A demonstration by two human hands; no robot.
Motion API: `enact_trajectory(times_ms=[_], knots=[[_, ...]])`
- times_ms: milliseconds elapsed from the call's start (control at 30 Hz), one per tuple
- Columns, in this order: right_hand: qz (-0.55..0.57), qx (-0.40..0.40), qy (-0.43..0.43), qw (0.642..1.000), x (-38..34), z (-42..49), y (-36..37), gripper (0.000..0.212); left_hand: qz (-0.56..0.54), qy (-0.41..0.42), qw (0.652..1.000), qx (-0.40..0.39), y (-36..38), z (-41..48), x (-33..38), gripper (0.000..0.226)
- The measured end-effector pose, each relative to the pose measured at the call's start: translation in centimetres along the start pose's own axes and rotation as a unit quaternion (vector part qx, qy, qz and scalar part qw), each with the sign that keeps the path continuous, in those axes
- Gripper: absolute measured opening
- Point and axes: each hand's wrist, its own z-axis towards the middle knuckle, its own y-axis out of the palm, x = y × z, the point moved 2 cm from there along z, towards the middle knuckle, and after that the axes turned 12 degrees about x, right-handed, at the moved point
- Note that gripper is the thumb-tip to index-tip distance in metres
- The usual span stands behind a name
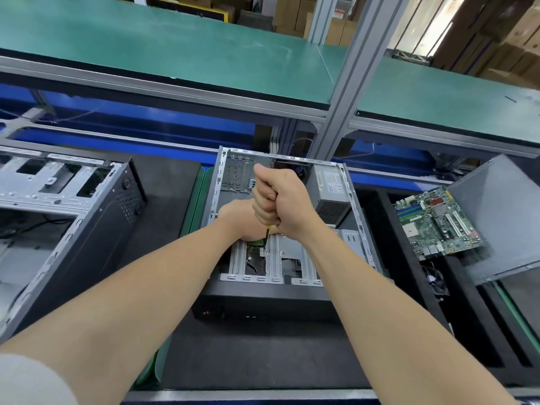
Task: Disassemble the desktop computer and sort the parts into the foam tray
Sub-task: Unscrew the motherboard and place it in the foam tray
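A: Green bench tops [175, 54] across the back on grey aluminium framing, cardboard boxes beyond. Nearer, a black mat [248, 352]. Anything hidden?

B: Plenty. Screwdriver [266, 235] handle swallowed by the right hand [283, 200], only a short yellow-and-black stretch of shaft showing beneath the fist. Left hand [236, 217] mostly masked by the right one, fingers out of sight, so impossible to say whether gripping anything.

A: And the right?

B: Clenched tight round the handle, thumb on top, shaft pointing down at a screw [264, 252] on the metal drive bracket.

A: Whereabouts of the desktop computer [263, 299]?

B: Centre of the mat, lying on its side, open face up. Long axis running away from the person: black front panel nearest, rear slots farthest, power supply [330, 185] in the far right corner.

A: Relative to the hands?

B: Directly beneath both. Forearms reaching in over the front edge, left hand low inside the chassis, right hand above it.

A: Off to the sides?

B: Left, a second open case [73, 200], cut off by the frame edge. Right, foam tray [406, 287] with a motherboard [435, 220] in one compartment and a grey side panel [502, 217] tilted over it.
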Motion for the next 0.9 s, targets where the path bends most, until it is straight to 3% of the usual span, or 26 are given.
enact_trajectory(times_ms=[133, 200, 300, 433, 600, 733, 800, 900], knots=[[-0.001, 0.003, -0.002, 1.0, 0.0, -0.5, 0.7, 0.014, -0.017, -0.024, 1.0, -0.004, 0.0, -0.2, -0.2, 0.029], [0.001, 0.03, -0.021, 0.999, 0.3, -0.9, 0.9, 0.01, -0.05, -0.037, 0.998, 0.012, 0.1, -0.3, -0.3, 0.024], [-0.05, 0.146, -0.071, 0.985, 0.4, -1.6, 0.8, 0.014, -0.028, -0.007, 1.0, 0.001, -0.3, -0.5, 0.1, 0.03], [-0.04, 0.327, -0.012, 0.944, 1.0, -1.9, 1.0, 0.033, -0.046, -0.02, 0.999, -0.004, -0.4, -0.5, 0.5, 0.028], [-0.017, 0.413, 0.025, 0.91, 1.9, -1.7, 2.1, 0.052, -0.058, -0.025, 0.998, -0.02, -1.1, -0.5, 0.5, 0.009], [0.051, 0.386, 0.023, 0.921, 2.4, -1.1, 2.0, 0.052, -0.058, -0.039, 0.997, -0.015, -0.9, -0.5, 0.5, 0.013], [0.048, 0.334, 0.021, 0.941, 2.4, -0.7, 1.7, 0.054, -0.051, -0.031, 0.998, -0.013, -0.6, -0.3, 0.4, 0.024], [0.066, 0.223, 0.039, 0.972, 2.4, 0.0, 0.9, 0.051, -0.042, -0.03, 0.999, -0.011, -0.1, 0.0, 0.1, 0.016]])
